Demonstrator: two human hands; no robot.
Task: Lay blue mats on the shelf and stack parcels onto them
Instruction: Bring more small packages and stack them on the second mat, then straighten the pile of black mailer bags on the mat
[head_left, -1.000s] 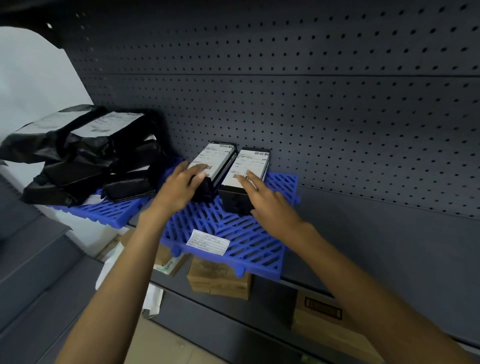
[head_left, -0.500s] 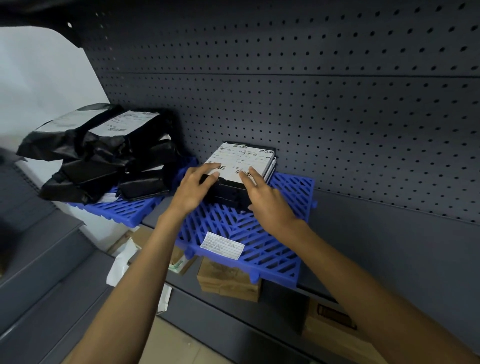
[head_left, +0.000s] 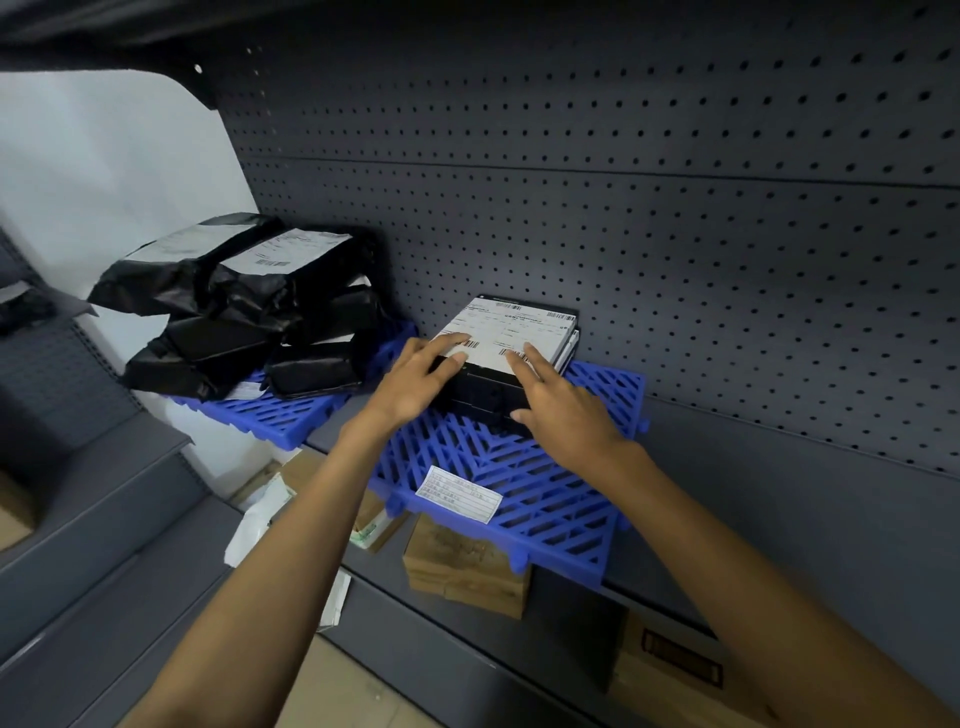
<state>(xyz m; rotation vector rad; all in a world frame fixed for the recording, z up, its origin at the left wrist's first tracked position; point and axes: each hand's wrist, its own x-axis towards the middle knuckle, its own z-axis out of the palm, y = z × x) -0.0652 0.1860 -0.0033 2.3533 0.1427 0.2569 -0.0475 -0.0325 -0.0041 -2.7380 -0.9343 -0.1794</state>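
Two black box parcels (head_left: 506, 340) with white shipping labels lie pressed side by side at the back of a blue slatted mat (head_left: 545, 499) on the grey shelf. My left hand (head_left: 415, 382) grips their front left corner, fingers resting on the label. My right hand (head_left: 558, 410) rests on their front right, index finger on the label, thumb against the front face. A second blue mat (head_left: 270, 421) to the left carries a pile of black plastic-bag parcels (head_left: 234, 317). A white label (head_left: 461, 493) lies on the near part of the first mat.
A dark pegboard wall (head_left: 675, 234) backs the shelf (head_left: 805, 519), which is bare grey metal to the right of the mat. Cardboard boxes (head_left: 467, 569) and white packets (head_left: 260, 525) sit on the lower shelf below. Grey shelving steps down at left.
The two box parcels, a second ago apart at a slight angle, have been pushed together and back toward the pegboard. Both hands followed them, and the view shifted left.
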